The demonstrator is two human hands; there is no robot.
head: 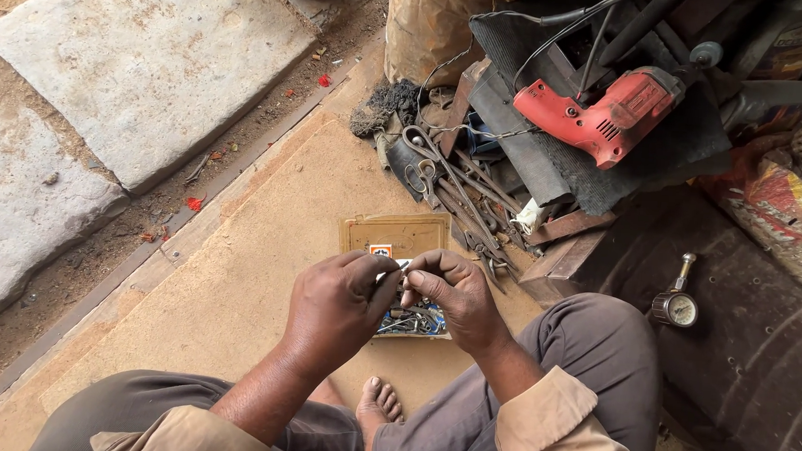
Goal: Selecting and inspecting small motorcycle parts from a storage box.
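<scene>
the left hand and the right hand meet just above a small open box, fingertips pinched together on a thin, pale metal piece that bridges the gap between them. the piece is small and partly hidden by the fingers, so what exactly it is cannot be told; its long axis runs roughly from hand to hand, tilted a little up toward the right hand. both hands are clamped on it, the left thumb and forefinger on one end, the right fingers curled over the other, and neither hand is clearly nearer since it sits between them. directly below the hands, inside the box, lies a tangle of small metal parts. the box rests on a flat brown board laid on the ground, where the person sits with knees apart and a bare foot showing between them. beyond the box, a pile of long scissors and pliers lies on the board's far edge, with a red power drill on dark rubber sheets behind it. a round pressure gauge sits on a dark surface to the right. to the left are stone slabs and dusty ground.
</scene>
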